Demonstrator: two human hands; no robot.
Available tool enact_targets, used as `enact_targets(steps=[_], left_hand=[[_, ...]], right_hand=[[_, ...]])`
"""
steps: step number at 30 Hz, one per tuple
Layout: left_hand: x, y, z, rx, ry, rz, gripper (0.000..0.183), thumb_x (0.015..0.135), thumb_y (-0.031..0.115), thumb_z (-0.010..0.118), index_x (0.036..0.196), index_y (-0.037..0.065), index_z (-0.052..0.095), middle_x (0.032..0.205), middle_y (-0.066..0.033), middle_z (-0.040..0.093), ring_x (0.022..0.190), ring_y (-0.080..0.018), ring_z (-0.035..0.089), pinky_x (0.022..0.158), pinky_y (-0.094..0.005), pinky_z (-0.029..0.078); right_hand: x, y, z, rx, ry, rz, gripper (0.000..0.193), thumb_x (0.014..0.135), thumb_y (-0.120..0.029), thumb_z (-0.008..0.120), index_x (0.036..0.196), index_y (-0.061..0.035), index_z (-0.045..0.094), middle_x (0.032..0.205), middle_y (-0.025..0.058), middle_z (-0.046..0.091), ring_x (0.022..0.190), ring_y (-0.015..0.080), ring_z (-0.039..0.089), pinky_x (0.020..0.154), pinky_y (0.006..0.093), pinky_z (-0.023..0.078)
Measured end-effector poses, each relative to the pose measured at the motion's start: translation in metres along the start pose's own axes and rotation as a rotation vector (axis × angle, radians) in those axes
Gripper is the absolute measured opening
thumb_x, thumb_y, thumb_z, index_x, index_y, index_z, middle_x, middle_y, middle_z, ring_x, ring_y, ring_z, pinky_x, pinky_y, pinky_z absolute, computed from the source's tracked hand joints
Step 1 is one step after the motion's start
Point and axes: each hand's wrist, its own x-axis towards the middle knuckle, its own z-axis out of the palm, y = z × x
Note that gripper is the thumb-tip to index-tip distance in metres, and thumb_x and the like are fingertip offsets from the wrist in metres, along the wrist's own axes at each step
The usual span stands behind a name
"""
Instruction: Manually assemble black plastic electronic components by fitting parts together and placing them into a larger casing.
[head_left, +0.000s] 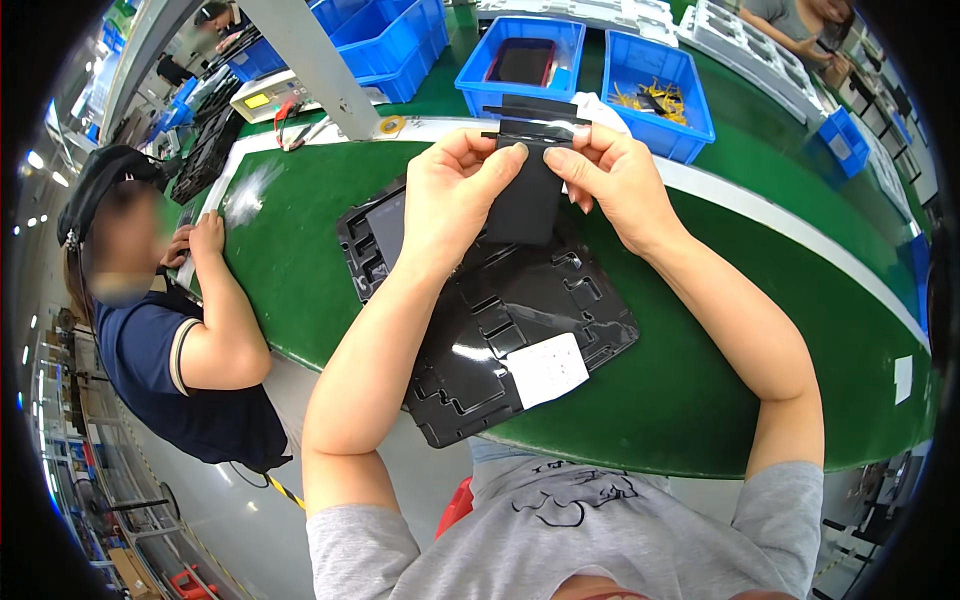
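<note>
Both my hands are raised over the green table, pinching a flat black rectangular part (525, 205) near its upper end. Glossy dark strips (540, 110) stick up at that end. My left hand (447, 200) grips its left edge, with thumb on the front. On the right edge, the thumb and fingers of my right hand (618, 190) are closed in the same way. Below them lies a black moulded plastic tray (470, 365) with shaped recesses, partly hidden by my left forearm. A dark grey flat panel (386, 222) sits in its far left part. A white paper (547, 370) rests on the tray's near right.
Beyond my hands, one blue bin (470, 88) holds a dark flat device with a red edge; another blue bin (690, 150) holds yellow cables. A metal post (310, 65) and tape roll (392, 125) stand back left. A co-worker (190, 350) sits at my left.
</note>
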Motion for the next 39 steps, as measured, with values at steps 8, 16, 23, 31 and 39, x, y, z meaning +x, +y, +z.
enact_targets(steps=[8, 16, 23, 31, 39], left_hand=[[0.001, 0.0, -0.001, -0.034, 0.04, 0.081, 0.018, 0.076, 0.005, 0.073, 0.089, -0.003, 0.062, 0.087, -0.0077, 0.065, 0.072, -0.0091, 0.061, 0.066, -0.022, 0.051], [-0.008, 0.004, 0.008, 0.14, 0.112, 0.136, 0.019, 0.076, 0.003, 0.073, 0.091, -0.002, 0.064, 0.087, -0.0064, 0.066, 0.07, -0.0085, 0.063, 0.061, -0.0227, 0.052], [-0.01, 0.001, 0.012, 0.865, 0.162, 0.649, 0.027, 0.078, 0.008, 0.071, 0.103, 0.001, 0.063, 0.094, -0.0077, 0.065, 0.069, -0.0175, 0.067, 0.061, -0.026, 0.054], [-0.023, 0.006, 0.023, 1.358, 0.163, 0.744, 0.042, 0.08, 0.02, 0.069, 0.115, 0.001, 0.057, 0.108, -0.0088, 0.058, 0.077, -0.0233, 0.066, 0.062, -0.0301, 0.053], [-0.029, 0.001, 0.027, 1.567, 0.099, 0.659, 0.048, 0.082, 0.019, 0.064, 0.121, -0.004, 0.049, 0.116, -0.0142, 0.054, 0.083, -0.0215, 0.065, 0.064, -0.0278, 0.053]], right_hand=[[-0.006, 0.004, 0.012, 0.14, 0.067, -0.037, 0.023, 0.085, -0.02, 0.068, 0.09, -0.0001, 0.059, 0.078, 0.0031, 0.064, 0.066, 0.0079, 0.058, 0.058, 0.022, 0.047], [-0.011, 0.012, 0.018, 0.173, 0.147, -0.042, 0.021, 0.086, -0.019, 0.067, 0.088, -0.0004, 0.057, 0.077, 0.0051, 0.064, 0.066, 0.0082, 0.058, 0.058, 0.0223, 0.048], [-0.013, 0.009, 0.019, 0.275, 0.138, -0.005, 0.02, 0.086, -0.017, 0.066, 0.092, 0.0005, 0.057, 0.08, 0.0068, 0.065, 0.067, 0.0094, 0.061, 0.057, 0.0224, 0.05], [-0.013, 0.009, 0.016, 0.225, 0.168, -0.012, 0.022, 0.086, -0.015, 0.067, 0.095, 0.0021, 0.058, 0.082, 0.0074, 0.066, 0.067, 0.0093, 0.061, 0.057, 0.0227, 0.051], [-0.012, 0.013, 0.017, 0.204, 0.182, 0.008, 0.021, 0.085, -0.012, 0.067, 0.095, 0.0031, 0.058, 0.08, 0.0063, 0.065, 0.066, 0.0085, 0.06, 0.055, 0.0228, 0.05]])
